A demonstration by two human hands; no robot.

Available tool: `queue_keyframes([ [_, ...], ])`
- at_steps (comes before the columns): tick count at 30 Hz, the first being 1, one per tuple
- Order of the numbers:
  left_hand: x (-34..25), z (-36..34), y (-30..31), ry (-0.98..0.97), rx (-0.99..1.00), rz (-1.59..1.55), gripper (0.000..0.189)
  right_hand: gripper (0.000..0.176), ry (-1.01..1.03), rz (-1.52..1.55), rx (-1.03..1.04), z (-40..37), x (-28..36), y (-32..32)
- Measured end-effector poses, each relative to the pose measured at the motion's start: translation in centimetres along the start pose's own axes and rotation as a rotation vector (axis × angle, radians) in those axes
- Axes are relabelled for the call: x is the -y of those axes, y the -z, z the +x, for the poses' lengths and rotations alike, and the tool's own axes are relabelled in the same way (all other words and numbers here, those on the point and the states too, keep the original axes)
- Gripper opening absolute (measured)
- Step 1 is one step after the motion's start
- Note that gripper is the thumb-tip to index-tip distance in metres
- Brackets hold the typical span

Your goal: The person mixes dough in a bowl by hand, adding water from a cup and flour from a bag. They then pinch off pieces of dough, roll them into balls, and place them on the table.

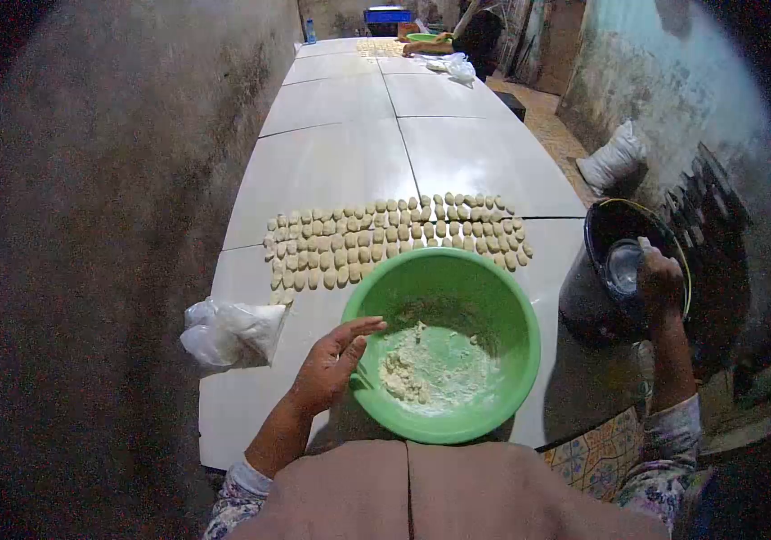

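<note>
In front of me a green basin (529,360) stands on the table, with crumbly dough (406,376) and loose white flour lying in it. My left hand (331,362) is at the basin's left rim, fingers stretched out and holding nothing. Off to the right, my right hand (660,277) is inside the mouth of a black bucket (583,292). Its fingers are closed on a pale, see-through cup (623,265), which is down in the bucket. What the cup contains is hard to make out.
Rows of small oval dough pieces (376,238) lie beyond the basin on the white table (331,162). A plastic bag of white powder (237,331) sits at the left edge. Another person (477,40) works at the far end. A white sack (615,157) leans on the right wall.
</note>
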State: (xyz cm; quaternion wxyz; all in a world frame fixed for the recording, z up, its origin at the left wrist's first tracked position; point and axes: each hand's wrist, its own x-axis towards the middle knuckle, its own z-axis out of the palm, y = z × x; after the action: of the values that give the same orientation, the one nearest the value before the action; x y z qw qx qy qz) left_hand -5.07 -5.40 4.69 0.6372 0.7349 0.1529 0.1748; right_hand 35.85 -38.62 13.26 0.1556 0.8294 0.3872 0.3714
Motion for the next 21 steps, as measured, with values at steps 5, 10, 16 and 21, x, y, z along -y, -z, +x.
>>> queue_keyframes([
  [5, -0.2, -0.3, 0.0, 0.069, 0.006, -0.057, 0.044, 0.032, 0.031, 0.007, -0.066, 0.7, 1.6, 3.8],
  [10, 0.0, -0.3, 0.2, 0.005, 0.018, 0.001, 0.042, 0.033, 0.092, 0.153, -0.075, 1.0, 0.4, 4.8],
  [16, 0.0, -0.4, 0.3, 0.022, 0.021, 0.001, 0.043, 0.02, -0.076, 0.214, -0.196, 1.3, 0.1, 3.3],
  [21, 0.4, -0.6, 0.2, 0.035, 0.007, -0.03, 0.041, 0.026, 0.078, 0.218, 0.36, 1.0, -4.4, 4.4],
])
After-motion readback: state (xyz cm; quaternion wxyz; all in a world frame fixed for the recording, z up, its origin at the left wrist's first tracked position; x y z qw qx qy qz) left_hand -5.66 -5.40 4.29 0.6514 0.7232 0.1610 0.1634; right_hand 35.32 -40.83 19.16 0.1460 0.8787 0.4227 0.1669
